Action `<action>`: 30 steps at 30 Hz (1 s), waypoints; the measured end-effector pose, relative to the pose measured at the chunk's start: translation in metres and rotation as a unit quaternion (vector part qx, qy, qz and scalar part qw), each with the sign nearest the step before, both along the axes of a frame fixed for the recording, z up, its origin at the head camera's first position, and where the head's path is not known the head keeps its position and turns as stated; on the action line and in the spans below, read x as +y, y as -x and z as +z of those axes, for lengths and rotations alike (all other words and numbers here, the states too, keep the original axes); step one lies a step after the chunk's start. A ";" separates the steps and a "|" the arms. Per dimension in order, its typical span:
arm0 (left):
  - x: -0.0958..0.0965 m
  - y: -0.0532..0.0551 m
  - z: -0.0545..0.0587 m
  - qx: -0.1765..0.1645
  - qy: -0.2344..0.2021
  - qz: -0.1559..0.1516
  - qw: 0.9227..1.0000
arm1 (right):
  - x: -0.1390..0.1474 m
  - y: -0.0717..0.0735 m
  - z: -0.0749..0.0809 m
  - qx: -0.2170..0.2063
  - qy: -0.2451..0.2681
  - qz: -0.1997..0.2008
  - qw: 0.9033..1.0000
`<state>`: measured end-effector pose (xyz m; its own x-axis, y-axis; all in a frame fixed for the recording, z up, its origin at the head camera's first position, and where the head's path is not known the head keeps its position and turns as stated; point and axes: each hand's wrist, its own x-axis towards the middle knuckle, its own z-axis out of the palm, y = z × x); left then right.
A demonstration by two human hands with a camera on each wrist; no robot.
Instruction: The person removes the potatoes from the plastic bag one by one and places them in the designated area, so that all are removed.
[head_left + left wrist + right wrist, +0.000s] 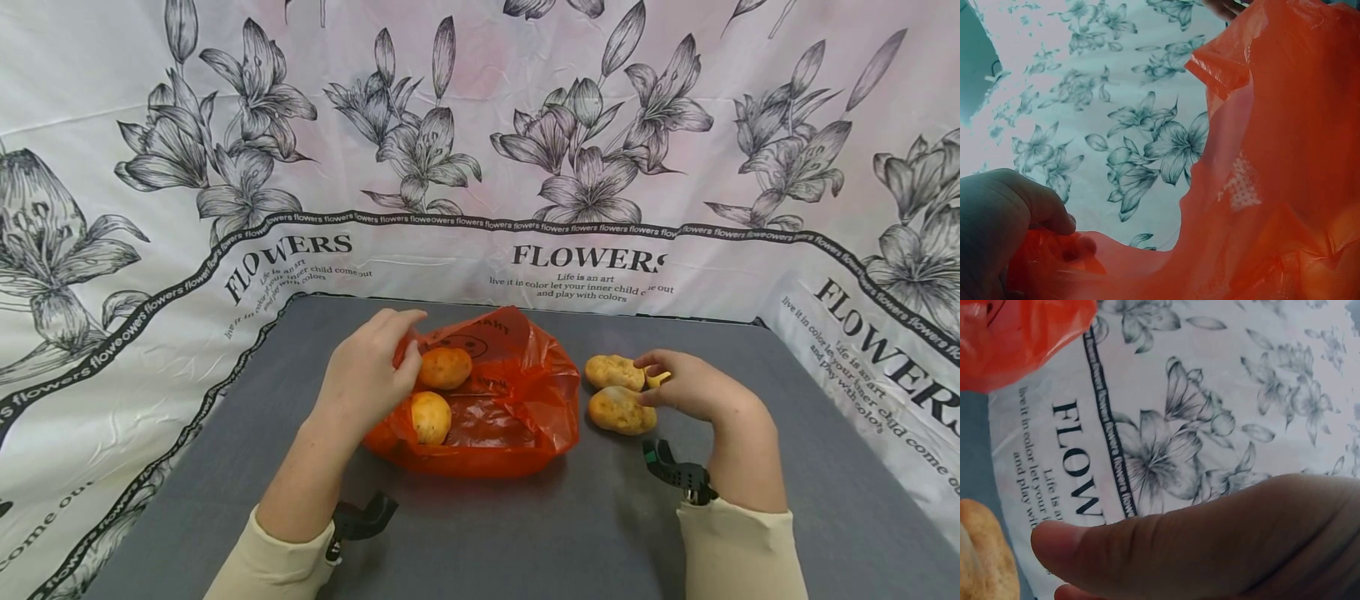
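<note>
My left hand (372, 367) pinches the rim of a red plastic bag (555, 392) between thumb and fingers. In the left wrist view, the thumb presses on a fold of the bag (1222, 219). Inside the bag's mouth lie two potatoes, an upper potato (446, 368) and a lower potato (431, 418). Over on the right, my right hand (693, 385) hovers with loosely bent fingers at a near potato (621, 411) and a far potato (613, 372). A third yellowish piece (657, 379) shows partly behind the fingers. The right wrist view has one potato (985, 553) left of the thumb.
Everything lies on a dark grey table (510, 533). White cloth with flower prints (592, 192) rises behind the table and along its sides. Black wrist devices (678, 473) sit at both sleeve cuffs.
</note>
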<state>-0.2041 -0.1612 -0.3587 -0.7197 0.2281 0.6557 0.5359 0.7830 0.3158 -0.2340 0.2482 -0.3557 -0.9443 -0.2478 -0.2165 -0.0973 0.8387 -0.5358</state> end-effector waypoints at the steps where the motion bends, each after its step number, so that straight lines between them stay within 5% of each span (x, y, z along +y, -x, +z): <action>1: 0.000 0.000 0.000 -0.001 0.000 0.000 1.000 | -0.001 -0.001 0.001 0.002 -0.001 0.001 1.000; 16: 0.000 0.000 0.000 0.006 0.000 0.000 1.000 | -0.020 -0.017 0.018 0.064 -0.007 0.027 0.998; 30: 0.001 0.000 -0.001 -0.002 0.003 0.000 1.000 | -0.039 -0.021 0.020 0.103 0.040 0.034 0.993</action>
